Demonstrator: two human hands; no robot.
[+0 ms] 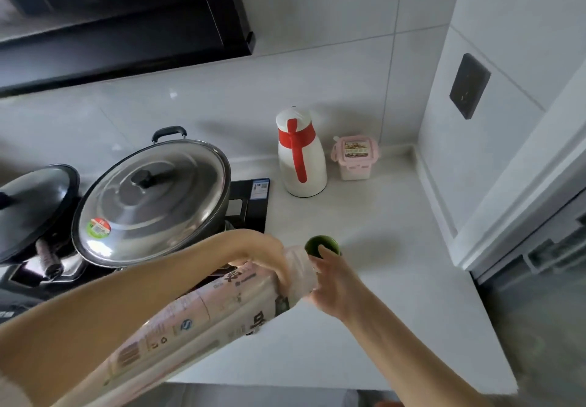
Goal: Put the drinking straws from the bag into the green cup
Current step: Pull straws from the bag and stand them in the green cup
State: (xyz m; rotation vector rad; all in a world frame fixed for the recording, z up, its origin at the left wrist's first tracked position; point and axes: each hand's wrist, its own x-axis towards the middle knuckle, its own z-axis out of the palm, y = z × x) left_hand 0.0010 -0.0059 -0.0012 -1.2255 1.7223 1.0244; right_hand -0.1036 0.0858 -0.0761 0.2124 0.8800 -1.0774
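Bag (196, 321) | mouth in left hand (264, 256) grip | green cup (314, 241) just beyond

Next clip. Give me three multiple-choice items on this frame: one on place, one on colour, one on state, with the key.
1. The small green cup stands: A on a shelf; B on the pale countertop; C on the floor.
2. The white thermos jug's band is: A blue; B red; C black.
3. The left hand: A hangs idle; B makes an empty fist; C grips the long printed plastic straw bag.
Key: B, counter surrounds it; B, red collar and strap show; C, it clasps the bag near its mouth.
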